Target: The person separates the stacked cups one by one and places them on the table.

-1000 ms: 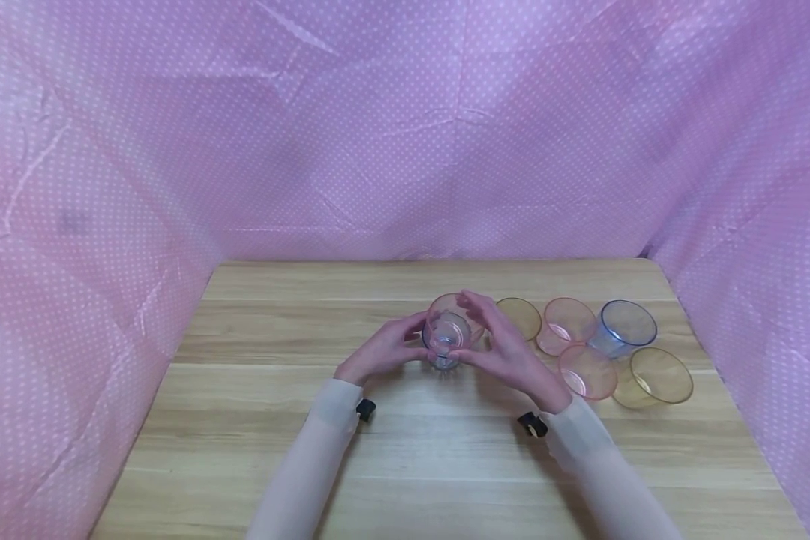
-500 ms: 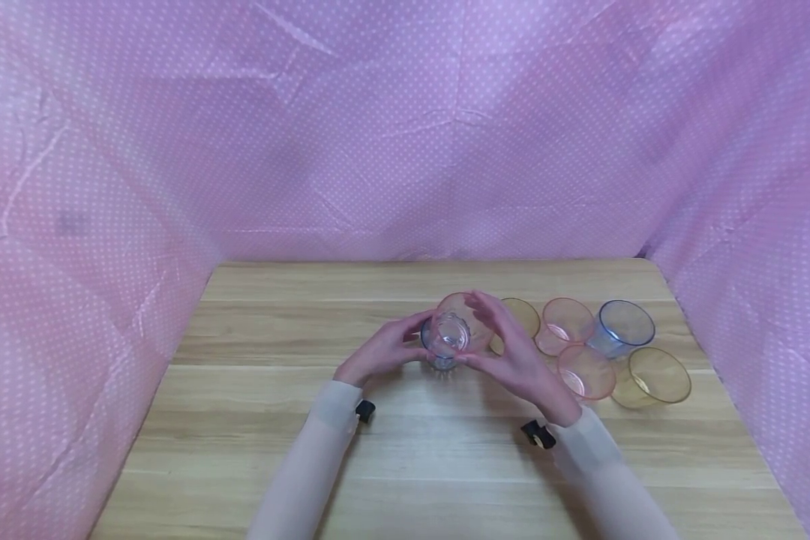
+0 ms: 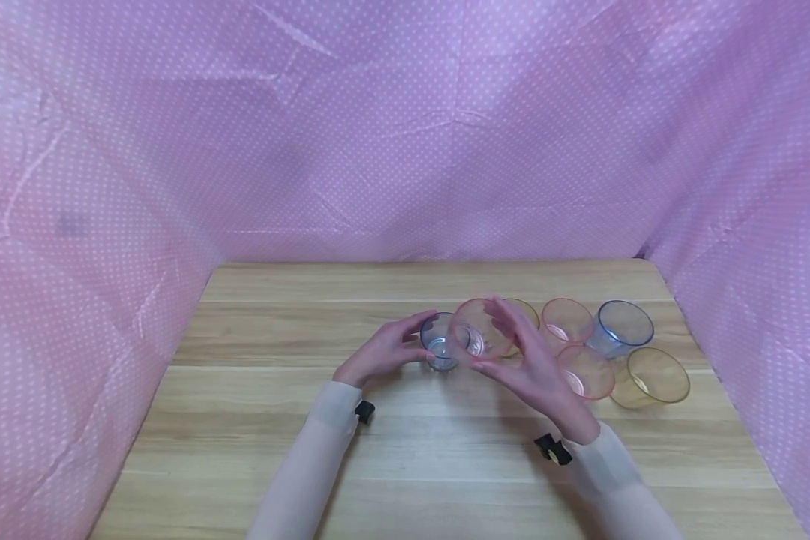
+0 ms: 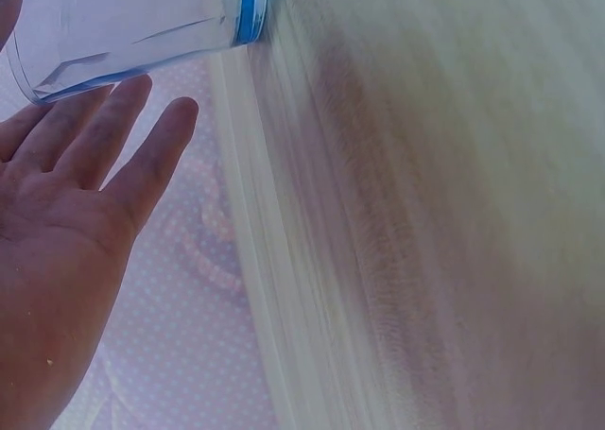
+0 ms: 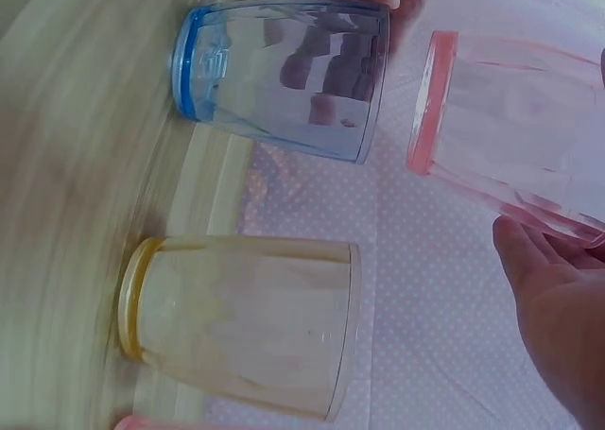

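My left hand (image 3: 383, 351) holds a clear blue cup (image 3: 440, 355) upright on the wooden table, thumb on the near side and fingers at the far side. The left wrist view has this blue cup (image 4: 142, 24) at the top, several fingers spread beside it. My right hand (image 3: 538, 379) grips a clear pink cup (image 3: 478, 334) by its side, just right of the blue one. In the right wrist view the pink cup (image 5: 520, 118) is off the table, higher than the blue cup (image 5: 284, 80) and apart from it. A yellow cup (image 5: 246, 317) stands close by.
To the right stand a second pink cup (image 3: 567, 319), a third pink cup (image 3: 586, 367), another blue cup (image 3: 624, 322) and another yellow cup (image 3: 658, 375), close together. The wooden table (image 3: 277, 315) meets pink dotted cloth (image 3: 405, 150) at its back and sides.
My right hand has lifted the pink cup from over the blue cup and carried it to the right, so the two are now apart. The left hand has stayed at the blue cup.
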{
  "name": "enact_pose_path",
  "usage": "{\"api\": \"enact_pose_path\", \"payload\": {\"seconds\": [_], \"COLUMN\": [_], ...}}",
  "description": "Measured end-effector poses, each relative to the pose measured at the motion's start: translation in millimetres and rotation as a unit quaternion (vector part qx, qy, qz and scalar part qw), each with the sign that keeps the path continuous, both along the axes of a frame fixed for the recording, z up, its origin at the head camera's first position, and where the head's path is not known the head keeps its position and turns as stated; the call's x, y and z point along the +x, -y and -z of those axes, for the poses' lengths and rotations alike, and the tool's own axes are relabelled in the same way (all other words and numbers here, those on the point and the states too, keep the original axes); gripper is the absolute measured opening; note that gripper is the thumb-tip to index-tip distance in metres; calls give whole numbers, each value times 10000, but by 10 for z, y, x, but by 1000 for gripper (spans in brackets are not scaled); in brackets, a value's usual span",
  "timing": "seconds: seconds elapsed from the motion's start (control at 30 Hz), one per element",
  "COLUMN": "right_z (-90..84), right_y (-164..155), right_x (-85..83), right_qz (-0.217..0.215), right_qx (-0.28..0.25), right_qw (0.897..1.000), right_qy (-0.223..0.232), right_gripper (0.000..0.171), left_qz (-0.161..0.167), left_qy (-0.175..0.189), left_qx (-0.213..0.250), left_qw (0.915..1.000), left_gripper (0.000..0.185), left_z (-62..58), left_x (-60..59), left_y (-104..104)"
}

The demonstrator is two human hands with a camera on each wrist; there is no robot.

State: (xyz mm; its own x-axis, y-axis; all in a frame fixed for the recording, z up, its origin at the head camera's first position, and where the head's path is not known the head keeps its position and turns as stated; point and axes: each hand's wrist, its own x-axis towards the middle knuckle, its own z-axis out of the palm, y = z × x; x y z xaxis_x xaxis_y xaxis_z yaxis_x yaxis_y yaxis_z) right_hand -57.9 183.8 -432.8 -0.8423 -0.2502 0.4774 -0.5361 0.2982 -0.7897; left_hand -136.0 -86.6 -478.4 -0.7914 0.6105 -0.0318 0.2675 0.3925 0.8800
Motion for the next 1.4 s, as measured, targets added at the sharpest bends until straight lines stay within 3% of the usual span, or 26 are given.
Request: {"api": "enact_pose_path", "payload": {"seconds": [1.0, 1.4], "right_z": [116, 187], "right_y": [-198, -237], "right_x": [235, 316], "right_qz": [757, 1046], "right_qx": [209, 604], "right_qw": [9960, 9900], "right_qy": [422, 731], "right_gripper": [93, 95], "left_qz": [34, -17], "left_qy": [63, 112], "left_qx": [211, 151], "left_qw": [9998, 9998], "left_gripper": [80, 79], "left_z": [11, -6], "left_x": [3, 13], "left_y": [-5, -8]}}
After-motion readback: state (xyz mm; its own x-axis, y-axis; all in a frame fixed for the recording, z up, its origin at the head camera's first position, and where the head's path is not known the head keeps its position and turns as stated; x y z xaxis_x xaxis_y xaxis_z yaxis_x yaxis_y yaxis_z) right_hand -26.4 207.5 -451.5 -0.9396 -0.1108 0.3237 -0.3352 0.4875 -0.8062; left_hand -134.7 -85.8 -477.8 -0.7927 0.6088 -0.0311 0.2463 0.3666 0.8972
